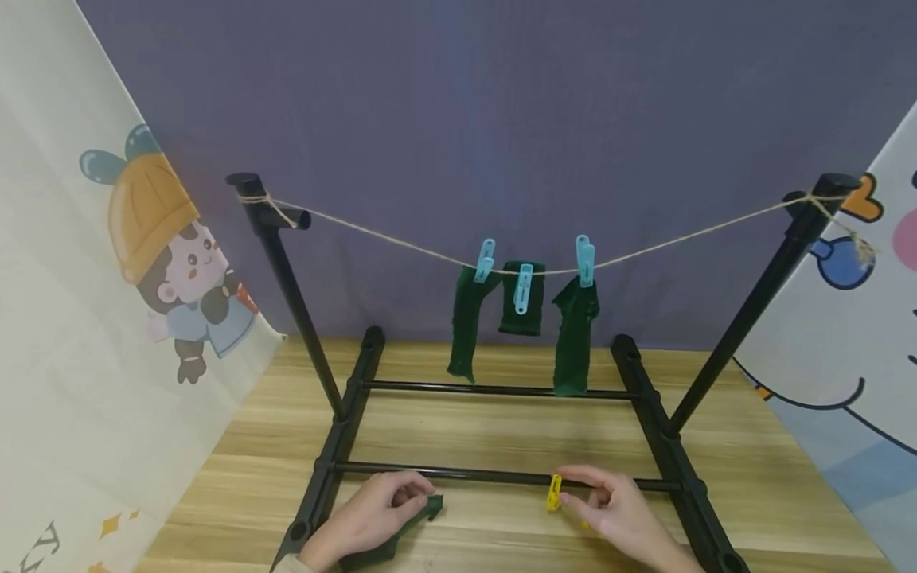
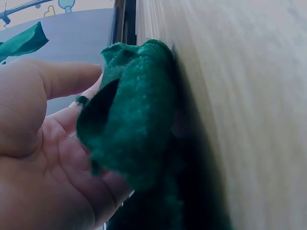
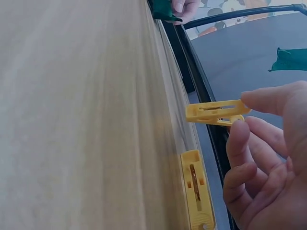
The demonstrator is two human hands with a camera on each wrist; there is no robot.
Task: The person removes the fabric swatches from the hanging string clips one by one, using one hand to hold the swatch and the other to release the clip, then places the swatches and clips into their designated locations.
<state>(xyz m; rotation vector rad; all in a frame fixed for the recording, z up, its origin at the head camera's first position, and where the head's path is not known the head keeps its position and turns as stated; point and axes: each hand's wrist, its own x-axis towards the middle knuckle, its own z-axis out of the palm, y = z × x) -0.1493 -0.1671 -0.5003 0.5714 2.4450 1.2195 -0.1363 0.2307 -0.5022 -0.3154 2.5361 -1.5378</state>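
My right hand [image 1: 619,509] pinches a yellow clothespin [image 1: 554,493] between thumb and fingers, above the tabletop. In the right wrist view a second yellow clothespin [image 3: 196,211] lies on the wood just below that hand. At the left, my left hand [image 1: 380,513] has its thumb and fingers around the end of a dark green cloth piece [image 2: 144,110]. That cloth is loosely rolled and lies close along the table; part of it is hidden under the hand. Three green cloth pieces [image 1: 575,342] hang from a string [image 1: 401,239], each under a light blue clothespin [image 1: 524,288].
A black pipe frame [image 1: 738,342] stands on the wooden table [image 1: 487,434], with the string tied between its two uprights. Two crossbars [image 1: 494,476] run low over the table, the nearer one just beyond my hands. Behind hangs a dark blue-grey backdrop [image 1: 394,95].
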